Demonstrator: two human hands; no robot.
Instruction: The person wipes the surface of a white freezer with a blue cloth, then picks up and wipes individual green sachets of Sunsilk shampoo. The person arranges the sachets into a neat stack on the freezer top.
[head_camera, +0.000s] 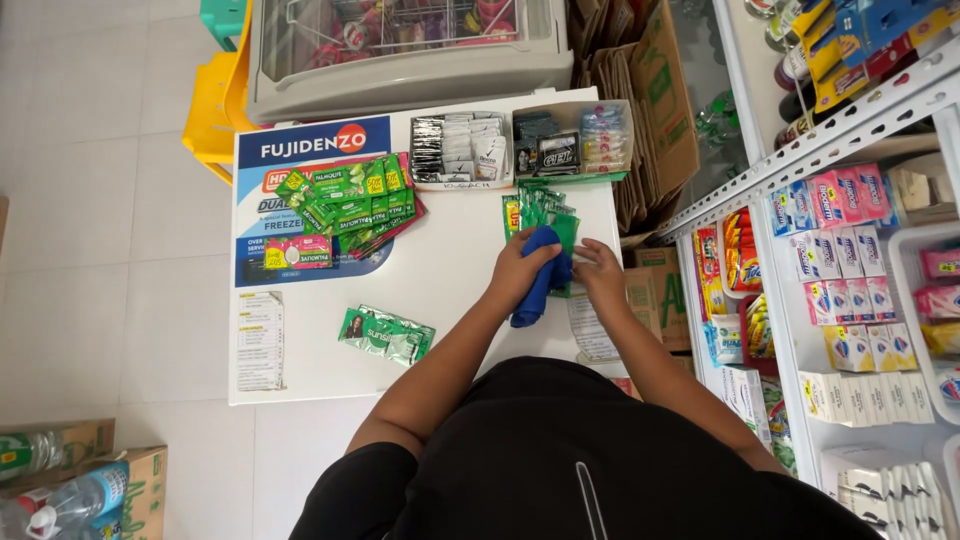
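— While the left hand (522, 272) grips the blue cloth (540, 275), where are the green sachets (545, 212)?

— Under both hands and just beyond them, on the white top (450, 290). The right hand (603, 275) presses flat on them — fingers half open, holding nothing.

— So it seems a wiping step?

— I judge so; the next move needs the sachets lifted. The sachet box (572, 140) stands beyond, another green packet (387, 335) lies well left.
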